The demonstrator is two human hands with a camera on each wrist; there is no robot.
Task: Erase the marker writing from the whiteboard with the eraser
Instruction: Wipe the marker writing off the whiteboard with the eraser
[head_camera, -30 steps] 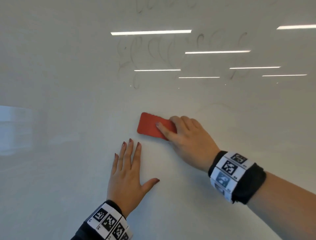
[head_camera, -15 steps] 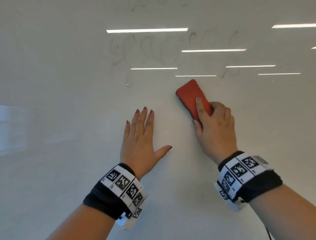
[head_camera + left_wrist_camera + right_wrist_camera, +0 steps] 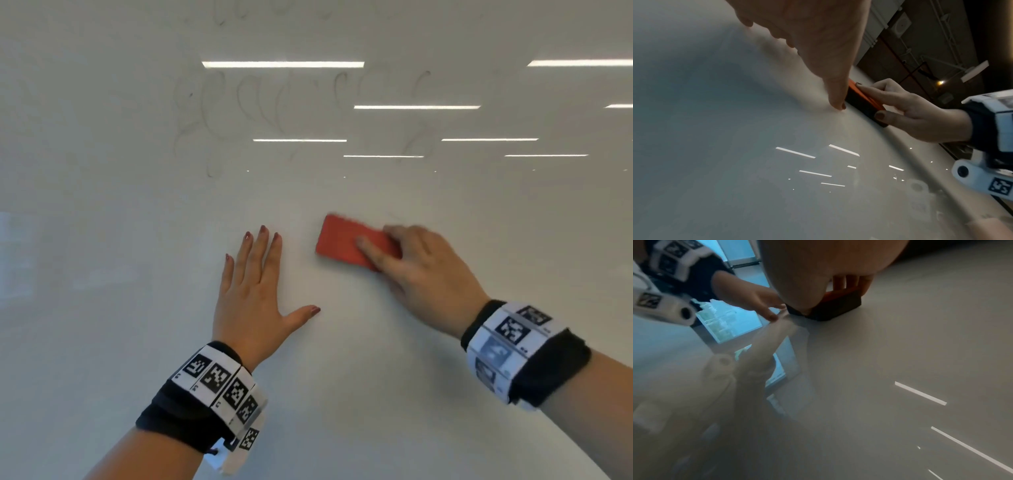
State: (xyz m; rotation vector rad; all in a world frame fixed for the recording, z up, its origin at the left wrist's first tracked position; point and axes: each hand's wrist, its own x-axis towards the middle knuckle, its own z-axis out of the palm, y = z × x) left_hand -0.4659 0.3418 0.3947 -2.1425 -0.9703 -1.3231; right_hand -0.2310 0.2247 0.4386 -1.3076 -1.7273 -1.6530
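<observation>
A glossy whiteboard (image 3: 102, 342) fills the head view. My right hand (image 3: 418, 270) grips a red eraser (image 3: 342, 243) and presses it flat on the board; both are blurred by motion. The eraser (image 3: 861, 99) has a black felt underside (image 3: 830, 309) against the board. My left hand (image 3: 253, 284) lies flat on the board left of the eraser, fingers straight, thumb spread. Faint grey smeared marker loops (image 3: 260, 109) remain above both hands, with more traces at the top edge (image 3: 239, 13).
Ceiling light strips (image 3: 282, 64) reflect in the board's upper part. A window reflection (image 3: 13, 253) shows at the left. In the left wrist view the board's edge (image 3: 925, 162) runs diagonally, with a dark room behind it.
The right hand has swept the eraser down from just under the smeared writing and turned it from steeply tilted to nearly level. The left hand stays flat on the board.
</observation>
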